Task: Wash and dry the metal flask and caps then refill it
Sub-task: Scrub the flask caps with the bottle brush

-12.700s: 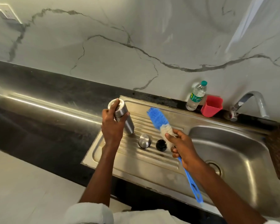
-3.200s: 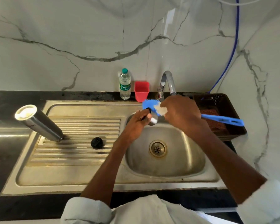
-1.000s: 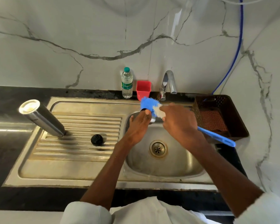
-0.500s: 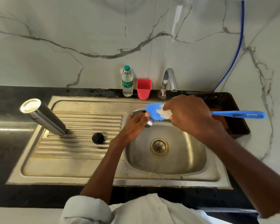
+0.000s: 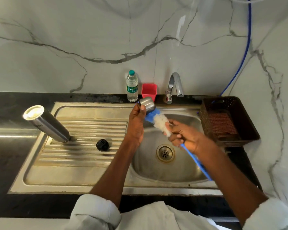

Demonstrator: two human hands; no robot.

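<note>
**Supervisor:** Report hand status and flask location.

**Operator:** I see the left hand (image 5: 136, 121) raised over the back-left rim of the sink basin (image 5: 186, 170). Its fingers (image 5: 140, 108) are curled round the steel cap (image 5: 147, 104), which sits tilted with its closed end toward the wall. The right hand (image 5: 187, 136) is over the basin, fingers wrapped round the bottle brush (image 5: 160, 121) just below the bristles. The blue and white bristle head points up and left and touches the cap's open end. The blue handle runs down and right past the wrist.

**Supervisor:** And the flask body?

**Operator:** The metal flask (image 5: 47, 124) stands mouth-down on the ribbed drainboard (image 5: 83, 146), at its left side, well apart from both hands. Its flat base faces up toward me. The black inner cap (image 5: 102, 144) lies on the drainboard between the flask and the left forearm, touching neither.

**Supervisor:** Surroundings?

**Operator:** On the dark desk (image 5: 10, 103), against the marble wall, a plastic water bottle (image 5: 132, 87) stands just beside a red cup (image 5: 149, 91). The tap (image 5: 175, 85) is right of the cup; I cannot tell whether water runs. A brown basket (image 5: 249, 128) sits right of the basin with a reddish cloth (image 5: 221, 124) inside. A blue hose (image 5: 247, 47) runs down the wall behind it.
</note>
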